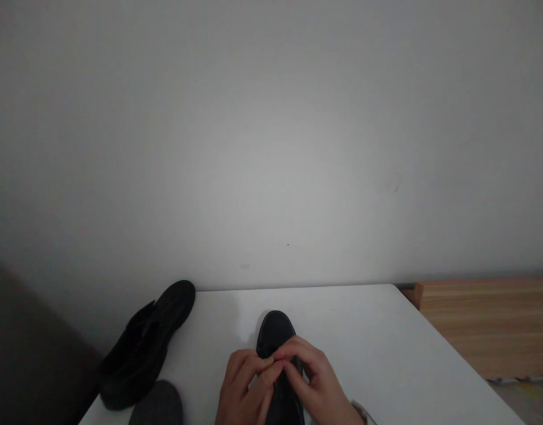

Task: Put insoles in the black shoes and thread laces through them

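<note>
A black shoe stands on the white table with its toe pointing toward the wall. Over its upper, behind the toe, both of my hands meet fingertip to fingertip. The fingers of my left hand are bent into a pinch on the near left of the shoe. From the right, my right hand pinches too, thumb and forefinger touching the left fingertips. Whatever lies between the fingertips is too small and dark to make out. My hands hide much of the shoe's middle.
A second black shoe rests at the table's left edge near the wall. Beside it, a dark grey rounded piece is cut off by the frame. The white tabletop meets a grey wall; a wooden panel stands beyond its right edge.
</note>
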### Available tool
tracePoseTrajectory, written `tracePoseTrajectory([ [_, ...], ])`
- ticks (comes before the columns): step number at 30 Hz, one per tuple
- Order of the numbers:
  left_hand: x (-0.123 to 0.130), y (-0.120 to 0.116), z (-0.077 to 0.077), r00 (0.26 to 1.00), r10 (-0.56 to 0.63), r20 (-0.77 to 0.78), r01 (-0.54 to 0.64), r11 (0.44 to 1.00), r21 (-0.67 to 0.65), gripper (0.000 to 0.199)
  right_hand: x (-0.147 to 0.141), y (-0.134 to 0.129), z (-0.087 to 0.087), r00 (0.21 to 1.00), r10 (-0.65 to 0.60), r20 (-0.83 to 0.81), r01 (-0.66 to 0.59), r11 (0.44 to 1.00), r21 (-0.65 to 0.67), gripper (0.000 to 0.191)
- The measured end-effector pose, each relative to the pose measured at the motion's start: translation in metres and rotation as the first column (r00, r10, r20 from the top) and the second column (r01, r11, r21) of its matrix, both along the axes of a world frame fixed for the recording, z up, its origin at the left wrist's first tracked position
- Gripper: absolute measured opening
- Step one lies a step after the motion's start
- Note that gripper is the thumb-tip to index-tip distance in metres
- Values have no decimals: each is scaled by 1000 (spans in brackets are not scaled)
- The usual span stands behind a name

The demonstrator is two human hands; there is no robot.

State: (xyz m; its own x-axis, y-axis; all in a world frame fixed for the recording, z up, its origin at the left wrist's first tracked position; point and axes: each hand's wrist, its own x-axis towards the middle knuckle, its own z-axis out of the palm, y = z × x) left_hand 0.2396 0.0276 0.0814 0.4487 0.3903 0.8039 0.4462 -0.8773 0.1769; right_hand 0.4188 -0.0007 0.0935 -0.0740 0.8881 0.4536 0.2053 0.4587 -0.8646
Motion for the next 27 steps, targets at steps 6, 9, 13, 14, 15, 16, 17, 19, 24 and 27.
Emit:
tracePoseTrajectory([
  [6,-3,0,-3,999,-13,30,15,999,-50,29,1,0,3,998,17,64,-20,999,43,16],
  [9,-1,-1,-2,998,-6,63,11,997,-80,22,0,-1,0,996,-19,90,11,996,86,18],
  [13,1,-4,4,997,-2,77,8,997,-82,20,0,-1,-5,990,-93,111,79,989,124,23],
  [14,2,-5,5,997,-9,81,16,996,-84,19,1,-1,-6,988,-104,114,90,988,124,24],
  [15,2,-6,6,996,-20,85,27,996,-87,19,1,0,-7,987,-109,118,95,988,121,25],
  [16,2,-6,7,995,-30,94,39,995,-89,20,2,0,-7,987,-108,123,94,989,116,26],
  [17,2,-6,7,994,-42,101,51,994,-92,20,2,0,-8,986,-104,129,90,990,110,27],
  [19,2,-6,7,991,-68,115,78,993,-90,21,3,0,-9,985,-94,147,80,992,99,27],
  [24,0,-4,9,980,-159,123,169,983,-76,21,4,-1,-9,977,-75,202,60,995,78,28],
  [27,-1,-3,10,970,-191,152,204,976,-77,22,6,-1,-7,971,-66,229,51,996,70,29],
])
